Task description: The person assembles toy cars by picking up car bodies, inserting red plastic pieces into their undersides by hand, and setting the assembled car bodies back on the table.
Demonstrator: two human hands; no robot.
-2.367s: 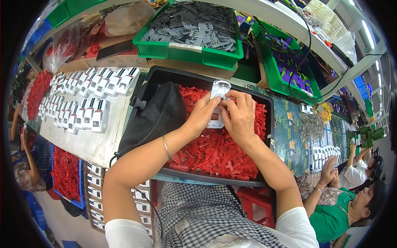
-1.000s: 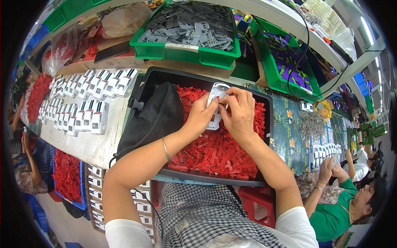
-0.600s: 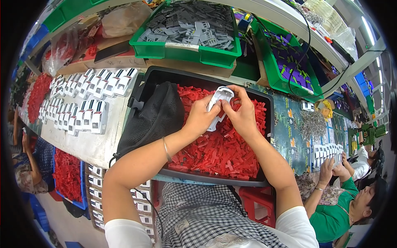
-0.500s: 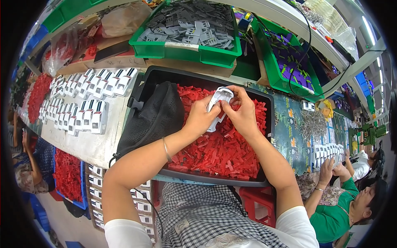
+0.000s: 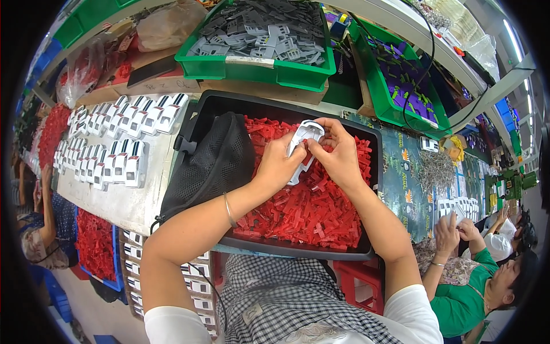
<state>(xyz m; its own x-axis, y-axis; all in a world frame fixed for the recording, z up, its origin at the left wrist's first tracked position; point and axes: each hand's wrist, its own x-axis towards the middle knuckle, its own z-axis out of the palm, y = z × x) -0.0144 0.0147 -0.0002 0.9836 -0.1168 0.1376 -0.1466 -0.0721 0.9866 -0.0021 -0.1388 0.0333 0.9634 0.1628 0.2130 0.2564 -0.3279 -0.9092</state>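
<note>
A white plastic toy car shell is held over the black tray, its hollow inside facing up. My left hand grips the shell's left side, thumb on its edge. On the other side my right hand has its fingers around the far end, and its thumb and fingertips press into the hollow. Whether a small part sits between those fingertips is hidden. Beneath both hands, loose red plastic parts fill the tray. A black mesh bag rests along the tray's left side.
Rows of white car shells stand on the table at left. Green bins hold grey parts and purple parts beyond the tray. A blue crate of red parts sits lower left. At right, a co-worker in green handles a white piece.
Both my hands stay on the shell, with barely any shift. The co-worker at right has brought both hands together around a white piece.
</note>
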